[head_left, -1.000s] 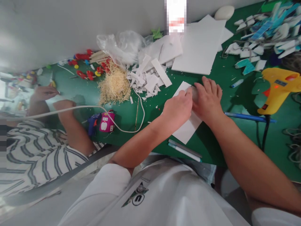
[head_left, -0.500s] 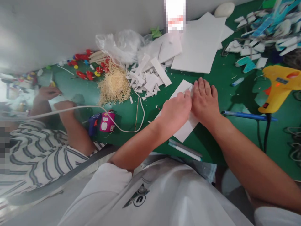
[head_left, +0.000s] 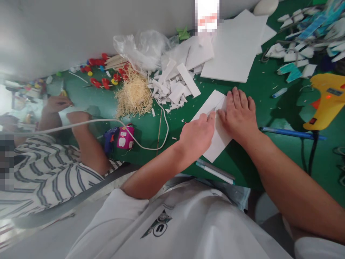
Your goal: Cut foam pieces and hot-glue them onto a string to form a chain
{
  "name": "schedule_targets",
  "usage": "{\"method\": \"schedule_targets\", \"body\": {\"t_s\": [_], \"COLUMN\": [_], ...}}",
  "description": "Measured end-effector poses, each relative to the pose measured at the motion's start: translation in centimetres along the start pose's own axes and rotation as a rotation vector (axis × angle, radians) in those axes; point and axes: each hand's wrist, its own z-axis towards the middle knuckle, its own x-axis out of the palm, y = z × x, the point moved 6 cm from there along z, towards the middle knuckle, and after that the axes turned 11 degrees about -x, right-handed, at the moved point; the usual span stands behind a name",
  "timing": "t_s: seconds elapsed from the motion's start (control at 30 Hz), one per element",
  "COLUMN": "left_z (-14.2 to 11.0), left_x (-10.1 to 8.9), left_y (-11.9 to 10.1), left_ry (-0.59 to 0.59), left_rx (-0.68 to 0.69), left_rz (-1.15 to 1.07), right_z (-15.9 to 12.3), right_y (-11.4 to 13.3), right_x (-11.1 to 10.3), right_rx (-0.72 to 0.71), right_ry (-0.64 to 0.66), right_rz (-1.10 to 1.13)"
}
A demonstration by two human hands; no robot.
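A small white foam board (head_left: 215, 140) lies on the green table (head_left: 258, 93) in front of me. My right hand (head_left: 239, 115) rests flat on its right part, fingers stretched out and together. My left hand (head_left: 198, 135) is closed in a pinch on the board's left part, fingertips near the board's middle; what it grips is hidden. The two hands sit close together, almost touching at the fingertips.
Two pens (head_left: 215, 171) lie at the near edge. A yellow glue gun (head_left: 327, 100) and a blue stick (head_left: 291, 132) are at right. A large white sheet (head_left: 234, 46), foam scraps (head_left: 175, 90), straw pile (head_left: 134, 95) lie beyond. Another person's arm (head_left: 86, 144) works at left.
My right hand has flattened onto the board, fingers stretched. My left hand slid a little back toward me along the board. The view shifted slightly.
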Motion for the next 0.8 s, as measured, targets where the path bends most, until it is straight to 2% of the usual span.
{"method": "schedule_targets", "body": {"t_s": [0.33, 0.5, 0.6, 0.67, 0.77, 0.8], "left_z": [-2.0, -3.2, -4.8, -5.7, -5.4, -4.7], "left_x": [1.2, 2.0, 2.1, 1.6, 0.9, 1.1], "left_y": [1.6, 2.7, 4.4, 5.6, 8.0, 8.6], "left_ry": [0.086, 0.062, -0.011, -0.125, -0.318, -0.329], "left_rx": [-0.019, -0.054, -0.073, -0.057, -0.149, -0.192], "left_rz": [0.044, 0.006, -0.039, -0.121, -0.173, -0.16], "right_z": [0.1, 0.2, 0.2, 0.3, 0.2, 0.2], "right_y": [0.6, 0.7, 0.7, 0.5, 0.2, 0.2], "right_x": [-0.7, -0.7, -0.8, -0.9, -0.9, -0.8], "right_rx": [0.027, 0.045, 0.046, 0.051, 0.074, 0.074], "right_ry": [0.022, 0.057, 0.027, 0.004, -0.031, -0.045], "right_rz": [0.011, -0.008, 0.006, 0.038, 0.085, 0.099]}}
